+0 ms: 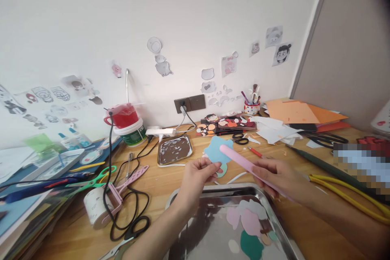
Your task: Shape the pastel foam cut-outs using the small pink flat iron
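Observation:
Between the thumb and fingers of my left hand (pixel 199 174) is a light blue cutout (pixel 215 150), foam or paper, with a wavy edge. My right hand (pixel 271 174) grips a long pink stick (pixel 239 159) with a rounded end. That end lies over the cutout's right part; whether it presses on it I cannot tell. A mint green cutout (pixel 222 170) shows just below the blue one. Under both hands is a shiny metal tray (pixel 213 189), in which pink (pixel 250 221), grey (pixel 255 209), dark green (pixel 251 245) and small pale cutouts lie.
Black cables (pixel 146 199) and black-handled scissors (pixel 134 231) lie on the left beside a lint roller (pixel 99 207). A brown-surfaced dish (pixel 175 150) sits behind. Yellow-handled scissors (pixel 344 191) rest at right. Orange sheets (pixel 298 111) and a pen cup (pixel 252 107) stand near the wall.

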{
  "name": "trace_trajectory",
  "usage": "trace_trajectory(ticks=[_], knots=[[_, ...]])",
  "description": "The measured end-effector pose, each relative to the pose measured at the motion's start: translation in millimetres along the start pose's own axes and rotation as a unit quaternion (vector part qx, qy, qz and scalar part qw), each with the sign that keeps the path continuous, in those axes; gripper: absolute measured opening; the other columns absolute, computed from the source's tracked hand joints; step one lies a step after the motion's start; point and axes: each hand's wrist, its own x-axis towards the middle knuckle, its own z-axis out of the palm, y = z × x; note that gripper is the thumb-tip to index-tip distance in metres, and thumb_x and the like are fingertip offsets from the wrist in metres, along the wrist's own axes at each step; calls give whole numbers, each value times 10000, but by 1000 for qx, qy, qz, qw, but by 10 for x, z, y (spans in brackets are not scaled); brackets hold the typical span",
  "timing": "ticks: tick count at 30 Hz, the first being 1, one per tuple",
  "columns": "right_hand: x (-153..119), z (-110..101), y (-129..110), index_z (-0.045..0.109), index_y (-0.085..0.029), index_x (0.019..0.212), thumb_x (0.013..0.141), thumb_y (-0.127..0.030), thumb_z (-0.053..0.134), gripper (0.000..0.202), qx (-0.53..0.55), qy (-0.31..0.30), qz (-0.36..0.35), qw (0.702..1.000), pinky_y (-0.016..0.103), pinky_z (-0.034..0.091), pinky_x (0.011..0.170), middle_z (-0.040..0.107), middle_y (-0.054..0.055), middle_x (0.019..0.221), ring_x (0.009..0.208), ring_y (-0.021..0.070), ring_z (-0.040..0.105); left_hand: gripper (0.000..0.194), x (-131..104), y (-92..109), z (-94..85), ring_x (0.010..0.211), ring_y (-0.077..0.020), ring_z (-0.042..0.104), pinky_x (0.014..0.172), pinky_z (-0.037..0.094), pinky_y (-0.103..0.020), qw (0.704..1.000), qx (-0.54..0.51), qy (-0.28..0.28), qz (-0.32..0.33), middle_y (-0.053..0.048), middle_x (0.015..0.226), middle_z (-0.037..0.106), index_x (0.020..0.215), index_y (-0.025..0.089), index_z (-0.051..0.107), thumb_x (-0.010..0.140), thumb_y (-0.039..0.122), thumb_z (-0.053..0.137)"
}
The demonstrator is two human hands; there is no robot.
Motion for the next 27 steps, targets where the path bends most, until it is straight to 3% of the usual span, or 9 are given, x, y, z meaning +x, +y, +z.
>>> trace_trajectory(ticks=[11,19,27], knots=[[-2,58,-8,447,-165,586,784,-405,419,313,7,-1,-10,1000,144,232,323,421,-69,475,320,18,361,213,3,-45,3,534,-80,472,538,365,-197,1000,-7,-5,-11,-21,630,599,571,137,553,623,337,607],[0,-20,-41,446,-163,613,778,-420,422,306,16,21,11,1000,137,227,320,446,-63,498,323,15,362,214,9,-40,-12,539,-84,481,536,370,-200,1000,-15,-17,-15,-26,642,585,587,130,555,622,335,608],[-36,67,-41,464,-163,590,766,-411,443,305,-8,-11,9,1000,149,242,330,443,-57,487,331,27,375,228,-8,-49,6,495,-79,468,521,361,-208,999,-19,-20,-19,-21,612,591,561,132,550,601,346,620]])
